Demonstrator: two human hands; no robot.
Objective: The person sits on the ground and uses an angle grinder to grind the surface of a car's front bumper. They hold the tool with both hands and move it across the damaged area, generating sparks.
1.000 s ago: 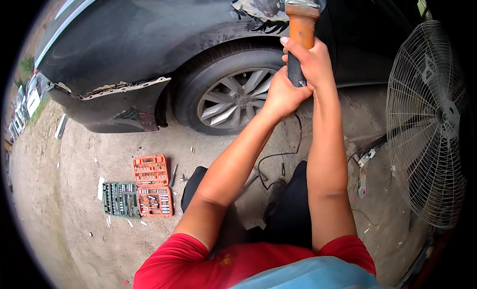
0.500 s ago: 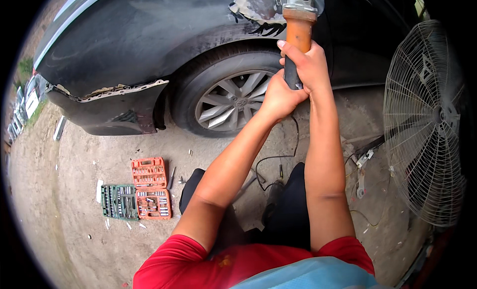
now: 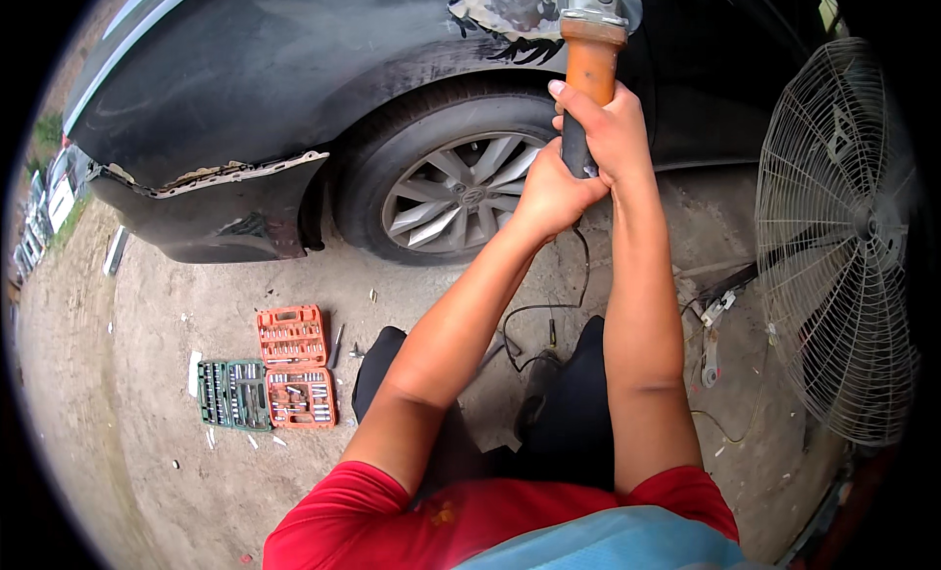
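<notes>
Outdoors in daylight, on bare sandy ground strewn with small debris. A dark car fills the top from ten to two o'clock, its front bumper torn along the edge, its wheel with silver spokes near centre. At three o'clock stands a large wire-caged fan. At eight o'clock lie open socket sets, one orange, one green. A black cable trails over the ground at centre

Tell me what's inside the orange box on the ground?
The open orange box holds rows of small metal tool bits in both halves. A green box lies beside it. Exactly which tools they are is too small to tell.
</notes>
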